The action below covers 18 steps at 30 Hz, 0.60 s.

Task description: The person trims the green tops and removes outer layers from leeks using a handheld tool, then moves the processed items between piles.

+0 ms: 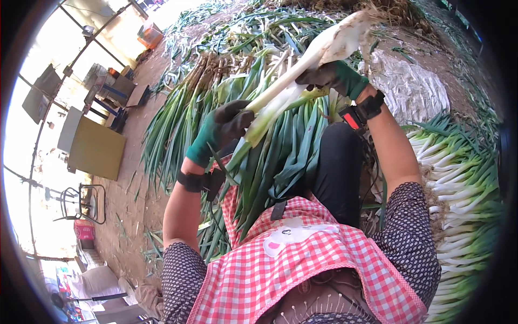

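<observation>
A long leek (pixel 291 75) slants across in front of me, its root end up at the far right and its green leaves running down toward my lap. My left hand (pixel 224 127), in a green and dark glove, is closed around the lower shaft. Farther up, my right hand (pixel 337 78), gloved alike, is closed at the white part, its fingertips against a loose, pale outer layer (pixel 278 108) that hangs beside the shaft. Brownish, ragged skin clings near the roots. Long dark green leaves (pixel 294 151) drape below my hands, over my lap beside my dark-trousered knee.
A heap of untrimmed leeks (pixel 183 113) lies ahead to the left. On my right are rows of white-stemmed leeks (pixel 458 200) and a crumpled white sheet (pixel 410 86). Leaf scraps (pixel 259 29) cover the far ground. A yellowish box (pixel 97 146) and a chair (pixel 93 204) stand left.
</observation>
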Each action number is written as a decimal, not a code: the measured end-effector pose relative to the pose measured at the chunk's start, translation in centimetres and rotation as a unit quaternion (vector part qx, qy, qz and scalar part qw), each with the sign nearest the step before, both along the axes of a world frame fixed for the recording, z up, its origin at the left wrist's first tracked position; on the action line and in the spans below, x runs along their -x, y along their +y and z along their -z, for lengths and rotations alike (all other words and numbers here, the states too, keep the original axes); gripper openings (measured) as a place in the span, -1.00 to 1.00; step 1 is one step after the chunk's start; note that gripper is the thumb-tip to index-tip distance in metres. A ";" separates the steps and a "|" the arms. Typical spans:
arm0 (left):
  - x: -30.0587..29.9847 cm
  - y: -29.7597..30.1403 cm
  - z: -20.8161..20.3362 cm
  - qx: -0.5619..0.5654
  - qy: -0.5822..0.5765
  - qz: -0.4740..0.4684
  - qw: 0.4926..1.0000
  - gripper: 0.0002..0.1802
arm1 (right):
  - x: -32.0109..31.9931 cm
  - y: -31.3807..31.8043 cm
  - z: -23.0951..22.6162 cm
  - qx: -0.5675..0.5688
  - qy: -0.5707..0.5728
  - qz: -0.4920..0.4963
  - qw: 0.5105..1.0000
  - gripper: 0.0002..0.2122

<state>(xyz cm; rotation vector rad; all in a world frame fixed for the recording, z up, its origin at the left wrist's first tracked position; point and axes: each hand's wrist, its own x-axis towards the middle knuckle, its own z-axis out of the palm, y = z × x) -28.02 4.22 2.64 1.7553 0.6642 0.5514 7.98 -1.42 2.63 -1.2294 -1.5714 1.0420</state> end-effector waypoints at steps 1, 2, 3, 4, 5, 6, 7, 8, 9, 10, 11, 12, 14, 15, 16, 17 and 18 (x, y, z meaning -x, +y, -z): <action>-0.2 0.3 0.1 0.025 0.005 0.001 1.000 -0.51 | -1.8 0.7 1.2 -0.012 -0.009 0.047 0.999 -0.68; -0.7 0.3 0.4 0.036 0.009 -0.002 0.999 -0.51 | -4.0 1.4 2.6 -0.025 -0.019 0.095 0.995 -0.69; -0.2 0.3 0.5 0.048 0.021 -0.010 0.999 -0.51 | -5.1 1.8 3.8 -0.036 -0.021 0.136 0.990 -0.69; 1.4 0.2 0.5 0.059 0.040 -0.030 0.997 -0.51 | -5.5 1.7 3.0 0.040 0.035 0.198 0.979 -0.73; 1.0 0.6 0.5 0.061 0.029 -0.011 0.998 -0.56 | -10.4 1.8 3.5 -0.012 0.066 0.287 0.955 -0.78; 1.7 1.1 1.0 -0.023 0.081 -0.005 0.996 -0.57 | -14.0 1.4 4.0 -0.031 0.045 0.339 0.939 -0.80; 2.8 1.4 1.1 -0.110 0.135 -0.004 0.985 -0.59 | -18.1 0.1 4.1 -0.066 -0.077 0.370 0.924 -0.82; 3.2 1.3 1.2 -0.146 0.176 -0.010 0.973 -0.60 | -22.8 -2.0 4.3 -0.096 -0.249 0.401 0.876 -0.83; 3.4 1.3 1.5 -0.181 0.217 -0.014 0.959 -0.61 | -27.1 -5.1 4.6 -0.099 -0.298 0.436 0.843 -0.83; 3.3 1.4 1.9 -0.215 0.251 -0.013 0.944 -0.63 | -31.7 -9.0 4.6 -0.111 -0.304 0.485 0.812 -0.81; 4.9 2.2 3.0 -0.242 0.246 -0.023 0.938 -0.62 | -35.2 -13.3 4.8 -0.133 -0.231 0.523 0.810 -0.79; 5.5 2.9 4.1 -0.199 0.236 -0.030 0.951 -0.62 | -38.5 -18.4 4.5 -0.166 -0.154 0.553 0.802 -0.76; 6.7 4.4 6.3 -0.111 0.207 -0.048 0.971 -0.61 | -42.4 -29.4 3.0 -0.230 -0.041 0.582 0.779 -0.69; 7.7 4.8 6.6 -0.027 0.194 -0.062 0.979 -0.60 | -40.4 -31.8 7.3 -0.185 0.086 0.604 0.771 -0.70; 7.5 4.9 6.0 0.013 0.192 -0.066 0.979 -0.61 | -38.4 -34.1 9.9 -0.142 0.206 0.619 0.744 -0.70; 6.9 5.0 5.7 0.054 0.181 -0.066 0.980 -0.62 | -36.5 -36.7 11.7 -0.115 0.254 0.640 0.716 -0.67; 6.1 5.3 5.7 0.096 0.164 -0.065 0.980 -0.63 | -33.9 -39.1 13.3 -0.085 0.256 0.665 0.697 -0.64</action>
